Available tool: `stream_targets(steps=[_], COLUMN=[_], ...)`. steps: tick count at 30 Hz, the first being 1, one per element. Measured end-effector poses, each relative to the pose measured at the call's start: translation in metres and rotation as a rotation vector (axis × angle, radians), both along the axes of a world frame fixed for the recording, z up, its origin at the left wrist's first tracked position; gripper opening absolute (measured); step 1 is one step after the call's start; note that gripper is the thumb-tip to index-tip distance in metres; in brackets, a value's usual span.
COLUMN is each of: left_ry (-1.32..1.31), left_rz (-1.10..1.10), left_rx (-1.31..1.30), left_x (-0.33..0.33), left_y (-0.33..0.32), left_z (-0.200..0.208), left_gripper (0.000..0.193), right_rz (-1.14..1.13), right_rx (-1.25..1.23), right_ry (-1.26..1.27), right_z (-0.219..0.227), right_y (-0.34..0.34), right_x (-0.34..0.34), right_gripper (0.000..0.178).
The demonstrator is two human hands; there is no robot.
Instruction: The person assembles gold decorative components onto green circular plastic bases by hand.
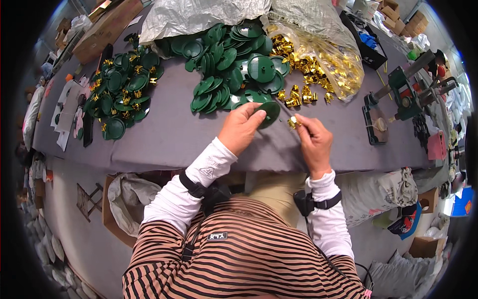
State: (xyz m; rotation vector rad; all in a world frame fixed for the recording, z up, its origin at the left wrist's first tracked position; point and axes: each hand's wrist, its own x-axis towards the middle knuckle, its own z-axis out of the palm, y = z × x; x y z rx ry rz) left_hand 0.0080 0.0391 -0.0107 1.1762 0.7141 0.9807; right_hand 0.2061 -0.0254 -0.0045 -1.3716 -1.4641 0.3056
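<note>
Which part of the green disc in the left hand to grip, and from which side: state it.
Likely the rim of the green disc, from the left, as the left hand does: it is flat and round, and its right edge lies uncovered toward the gold piece in the right hand.

A: What is recorded as held?
B: One green disc (269,115), gripped near its edge by the fingers of the left hand (241,127); one shiny gold piece (293,122), pinched between the fingers of the right hand (316,144). Disc and piece are held near each other, not touching.
A: And what is listed on the grey desk (169,144)?
B: Middle: loose green discs (226,60), heaped, partly covered by pale woven sacking (204,15). Right of these: loose gold pieces (294,95), with more contained in a clear plastic bag (351,79). Left: green discs with gold attachments (122,92), piled. Far right: one hand press (398,94).
</note>
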Motion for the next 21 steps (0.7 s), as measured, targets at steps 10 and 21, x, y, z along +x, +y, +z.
stream_targets(steps=[10,21], left_ry=[-0.074,0.380], left_rz=[-0.081,0.190], left_rx=[-0.136,0.529], left_x=[0.009,0.007], left_y=[-0.015,-0.045], left_z=[-0.006,-0.008], left_gripper=[0.026,0.027], right_rz=[0.147,0.169], right_rx=[0.112,-0.358], right_ry=[-0.140,0.892], right_z=[-0.001,-0.019], right_y=[-0.004,-0.020], right_x=[-0.021,-0.041], right_gripper=[0.023,0.018])
